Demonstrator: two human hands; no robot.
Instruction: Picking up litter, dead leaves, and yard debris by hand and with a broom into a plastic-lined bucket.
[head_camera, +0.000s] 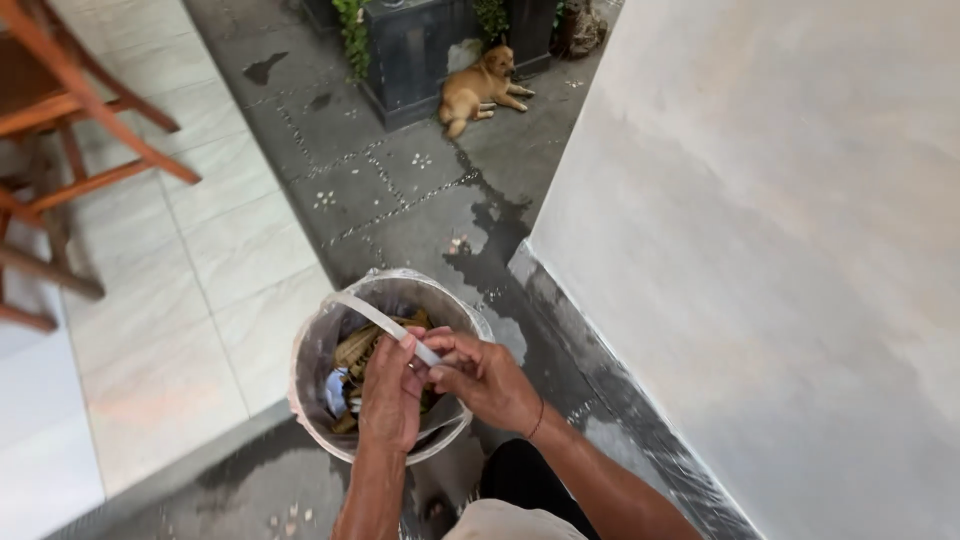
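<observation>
A round bucket (312, 352) lined with clear plastic stands on the dark floor in front of me. It holds brown leaf scraps (356, 347) and bits of rubbish. My left hand (390, 395) and my right hand (483, 377) meet above its opening. Both pinch a thin white strip (372, 317) that slants up and to the left over the bucket. My left fingers grip its lower part, and my right fingers close on its end beside them.
A pale plastered wall (780, 250) rises on the right. A tan dog (480, 88) lies by a dark planter (415, 45) at the top. Wooden chair legs (70, 120) stand on light tiles at the left. Wet patches mark the dark paving.
</observation>
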